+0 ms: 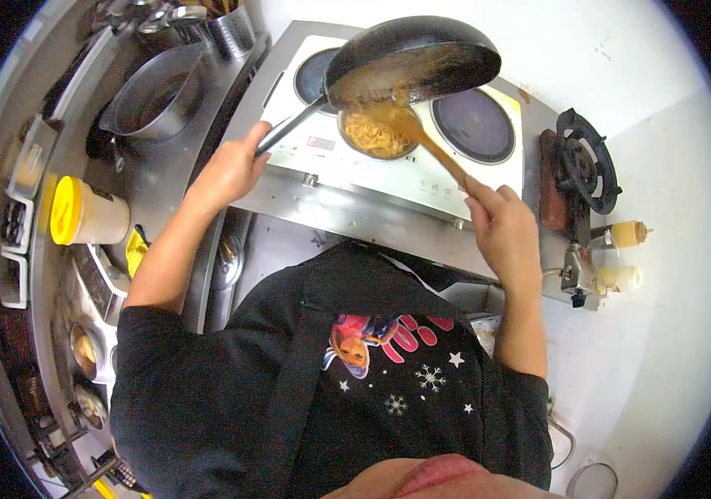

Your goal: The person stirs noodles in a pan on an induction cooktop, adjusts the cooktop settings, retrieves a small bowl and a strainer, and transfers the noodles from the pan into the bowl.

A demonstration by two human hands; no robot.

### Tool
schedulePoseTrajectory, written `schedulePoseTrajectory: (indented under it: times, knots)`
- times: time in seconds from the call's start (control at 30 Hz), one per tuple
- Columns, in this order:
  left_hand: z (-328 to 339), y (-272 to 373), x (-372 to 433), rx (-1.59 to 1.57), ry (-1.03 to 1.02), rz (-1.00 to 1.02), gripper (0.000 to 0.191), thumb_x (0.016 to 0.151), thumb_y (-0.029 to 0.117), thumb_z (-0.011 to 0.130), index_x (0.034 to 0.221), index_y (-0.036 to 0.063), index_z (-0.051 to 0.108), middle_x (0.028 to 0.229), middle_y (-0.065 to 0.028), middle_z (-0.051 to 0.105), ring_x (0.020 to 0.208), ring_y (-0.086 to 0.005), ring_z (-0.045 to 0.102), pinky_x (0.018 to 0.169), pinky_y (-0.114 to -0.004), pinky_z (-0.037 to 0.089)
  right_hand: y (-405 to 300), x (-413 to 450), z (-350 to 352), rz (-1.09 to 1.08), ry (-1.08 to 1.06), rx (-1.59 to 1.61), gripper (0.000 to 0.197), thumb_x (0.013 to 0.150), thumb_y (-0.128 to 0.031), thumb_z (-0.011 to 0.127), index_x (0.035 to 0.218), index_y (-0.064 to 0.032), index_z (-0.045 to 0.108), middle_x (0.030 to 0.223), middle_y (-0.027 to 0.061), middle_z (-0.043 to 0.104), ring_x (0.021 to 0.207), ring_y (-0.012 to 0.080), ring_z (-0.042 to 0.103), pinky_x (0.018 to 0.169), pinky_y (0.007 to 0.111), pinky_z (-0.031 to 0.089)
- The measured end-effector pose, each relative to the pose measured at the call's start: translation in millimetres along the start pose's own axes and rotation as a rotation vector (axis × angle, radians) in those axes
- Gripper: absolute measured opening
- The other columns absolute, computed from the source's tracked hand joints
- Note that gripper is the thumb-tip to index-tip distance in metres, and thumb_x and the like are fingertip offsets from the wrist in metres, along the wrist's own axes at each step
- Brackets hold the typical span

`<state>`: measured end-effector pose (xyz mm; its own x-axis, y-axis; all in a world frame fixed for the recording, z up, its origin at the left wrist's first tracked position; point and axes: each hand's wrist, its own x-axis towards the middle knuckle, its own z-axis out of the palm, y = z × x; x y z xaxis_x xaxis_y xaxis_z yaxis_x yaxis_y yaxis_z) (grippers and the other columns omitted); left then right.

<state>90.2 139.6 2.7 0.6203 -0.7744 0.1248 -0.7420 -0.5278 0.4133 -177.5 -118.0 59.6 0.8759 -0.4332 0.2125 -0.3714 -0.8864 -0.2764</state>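
My left hand [234, 163] grips the handle of a dark frying pan [421, 56], which is tilted on its side above a white double cooktop [364, 165]. Below the pan's lower rim a round bowl or dish holds noodles [377, 134]. Closed around the handle of a wooden spatula [439, 156] is my right hand [502, 227]; the spatula's head is at the pan's lower rim, over the noodles, and is partly blurred. Some brown food or sauce clings to the pan's inside. The bowl's far side is hidden by the pan and spatula.
On the left counter are a large metal pot [159, 100], a utensil holder [232, 34] and a yellow-lidded tub [90, 211]. A dark round cooking plate [474, 126] lies right of the noodles. Farther right stand a gas burner [586, 162] and sauce bottles [629, 234] by the wall.
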Motion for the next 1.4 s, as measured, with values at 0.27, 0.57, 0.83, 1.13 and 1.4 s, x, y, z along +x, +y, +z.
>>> schedulePoseTrajectory:
  times: [0.27, 0.57, 0.83, 1.13, 1.4]
  knots:
    - [-2.1, -6.1, 10.4, -0.074, 0.015, 0.065, 0.032, 0.082, 0.009, 0.058, 0.109, 0.0086, 0.041, 0.071, -0.0246, 0.058, 0.073, -0.0436, 0.058, 0.062, -0.049, 0.044, 10.4, 13.4, 4.7, -0.040, -0.022, 0.120, 0.025, 0.081, -0.019, 0.060, 0.106, -0.0150, 0.064, 0.072, 0.0165, 0.055, 0.069, 0.0348, 0.057, 0.064, 0.042, 0.045]
    - [-3.2, -4.8, 6.1, -0.027, 0.054, 0.054, 0.032, 0.083, 0.008, 0.057, 0.110, 0.0088, 0.040, 0.074, -0.0252, 0.058, 0.075, -0.0443, 0.058, 0.063, -0.050, 0.043, -11.1, 27.0, -1.8, 0.040, 0.132, -0.127, 0.030, 0.084, -0.020, 0.055, 0.115, -0.0176, 0.058, 0.076, 0.0172, 0.055, 0.068, 0.0357, 0.058, 0.063, 0.045, 0.047]
    - [-10.8, -14.6, -6.4, -0.057, 0.057, -0.028, 0.036, 0.082, 0.009, 0.058, 0.113, 0.0095, 0.040, 0.076, -0.0260, 0.059, 0.078, -0.0444, 0.057, 0.065, -0.051, 0.044, -20.7, 17.4, -3.7, 0.043, 0.181, 0.010, 0.028, 0.083, -0.019, 0.057, 0.111, -0.0174, 0.061, 0.075, 0.0177, 0.055, 0.069, 0.0355, 0.058, 0.063, 0.044, 0.047]
    - [-11.7, -29.1, -3.3, -0.035, 0.080, 0.078, 0.038, 0.080, 0.003, 0.056, 0.114, 0.0078, 0.041, 0.077, -0.0272, 0.058, 0.078, -0.0454, 0.057, 0.064, -0.049, 0.044, -29.7, -12.3, 7.2, 0.143, 0.058, 0.069, 0.031, 0.084, -0.020, 0.055, 0.114, -0.0175, 0.058, 0.079, 0.0186, 0.056, 0.074, 0.0369, 0.058, 0.066, 0.046, 0.047]
    - [-26.9, -22.6, 37.0, -0.412, -0.183, -0.195, 0.037, 0.084, 0.004, 0.053, 0.118, 0.0046, 0.038, 0.066, -0.0107, 0.054, 0.044, -0.0177, 0.053, 0.038, -0.032, 0.042, 9.6, -33.8, 79.3, 0.175, 0.191, 0.479, 0.028, 0.089, -0.023, 0.050, 0.112, -0.0085, 0.057, 0.066, 0.0139, 0.054, 0.058, 0.0318, 0.056, 0.055, 0.041, 0.047]
